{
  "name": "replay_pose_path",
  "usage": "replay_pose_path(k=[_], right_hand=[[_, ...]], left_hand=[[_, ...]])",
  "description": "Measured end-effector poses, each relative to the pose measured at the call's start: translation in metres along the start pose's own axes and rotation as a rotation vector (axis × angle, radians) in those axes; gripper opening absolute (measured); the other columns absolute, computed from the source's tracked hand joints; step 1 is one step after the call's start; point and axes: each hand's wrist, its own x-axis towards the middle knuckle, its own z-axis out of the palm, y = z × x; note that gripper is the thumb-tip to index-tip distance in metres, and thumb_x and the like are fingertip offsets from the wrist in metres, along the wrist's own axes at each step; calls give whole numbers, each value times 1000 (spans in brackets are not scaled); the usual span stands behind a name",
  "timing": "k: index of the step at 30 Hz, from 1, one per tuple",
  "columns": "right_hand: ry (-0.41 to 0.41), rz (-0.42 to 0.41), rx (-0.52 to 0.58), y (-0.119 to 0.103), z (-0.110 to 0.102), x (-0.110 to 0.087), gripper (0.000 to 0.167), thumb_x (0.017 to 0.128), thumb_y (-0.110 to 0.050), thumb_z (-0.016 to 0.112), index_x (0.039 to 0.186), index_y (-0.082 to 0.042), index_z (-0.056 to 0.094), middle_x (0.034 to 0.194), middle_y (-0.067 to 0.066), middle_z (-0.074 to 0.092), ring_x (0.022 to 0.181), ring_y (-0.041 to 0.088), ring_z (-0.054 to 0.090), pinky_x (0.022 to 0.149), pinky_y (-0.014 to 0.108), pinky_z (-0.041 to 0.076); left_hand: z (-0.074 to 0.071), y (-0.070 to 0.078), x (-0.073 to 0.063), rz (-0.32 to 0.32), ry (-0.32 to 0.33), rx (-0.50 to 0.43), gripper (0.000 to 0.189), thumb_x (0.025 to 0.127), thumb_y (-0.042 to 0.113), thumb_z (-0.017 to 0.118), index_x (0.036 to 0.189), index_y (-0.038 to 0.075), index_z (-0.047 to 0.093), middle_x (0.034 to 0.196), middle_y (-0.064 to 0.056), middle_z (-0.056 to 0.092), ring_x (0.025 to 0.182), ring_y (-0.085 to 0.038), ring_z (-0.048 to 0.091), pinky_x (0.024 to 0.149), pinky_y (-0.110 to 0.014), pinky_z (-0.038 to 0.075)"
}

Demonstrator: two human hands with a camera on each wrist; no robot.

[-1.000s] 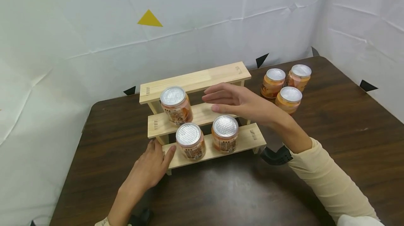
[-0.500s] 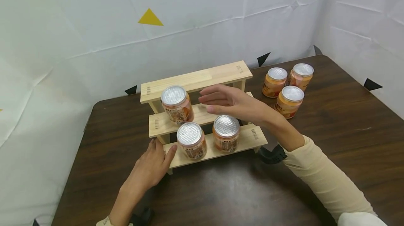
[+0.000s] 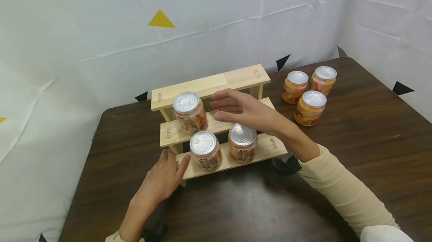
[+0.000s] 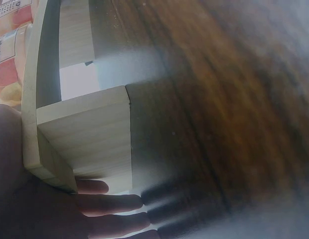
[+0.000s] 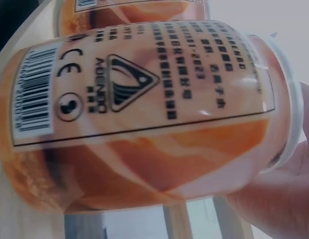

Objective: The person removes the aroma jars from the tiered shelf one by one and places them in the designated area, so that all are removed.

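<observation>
A three-step pale wooden rack (image 3: 216, 84) stands on the table. My left hand (image 3: 160, 178) holds the left end of its lowest step, thumb on top; in the left wrist view the fingers (image 4: 114, 204) reach past a wooden leg. Two jars with silver lids, a left one (image 3: 206, 152) and a right one (image 3: 242, 143), stand upright on that step. Another jar (image 3: 190, 112) is on the middle step. Over the middle step, my right hand (image 3: 246, 110) hovers with its fingers extended, holding nothing. A labelled jar (image 5: 144, 114) fills the right wrist view.
Three more orange jars (image 3: 309, 108) stand grouped on the dark wooden table (image 3: 364, 129), right of the rack. White sheeting (image 3: 216, 17) with yellow and black triangles hangs behind the table and along its right side.
The right hand has shifted a little to the left over the rack, and its forearm has uncovered the nearest of the three grouped jars. The left hand stays on the step.
</observation>
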Motion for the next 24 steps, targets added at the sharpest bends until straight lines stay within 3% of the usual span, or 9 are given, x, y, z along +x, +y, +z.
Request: replay_pose_path(k=[11,19,24], right_hand=[[-33,-34,-10,-7,5,18,60,108,-16,71,161,-2,46,161,18,57,151,34,55,123,50,47],[-35,25,-10,-11,4,26,57,108,-18,73,159,-7,49,158,15,61,149,30,58,121,48,49],[-78,20,4,-12,7,32,61,108,-16,72,162,-6,45,160,17,59,151,33,56,123,49,46]], left_hand=[[-1,3,0,-21,-23,2,84,119,55,37,160,-19,32,162,-43,38,140,-60,55,106,-71,51],[4,-2,4,11,9,2,96,115,69,29,157,-17,37,151,-38,48,129,-57,62,99,-72,53],[3,-1,3,8,6,-6,98,114,70,27,159,-17,35,155,-40,45,133,-59,59,102,-73,52]])
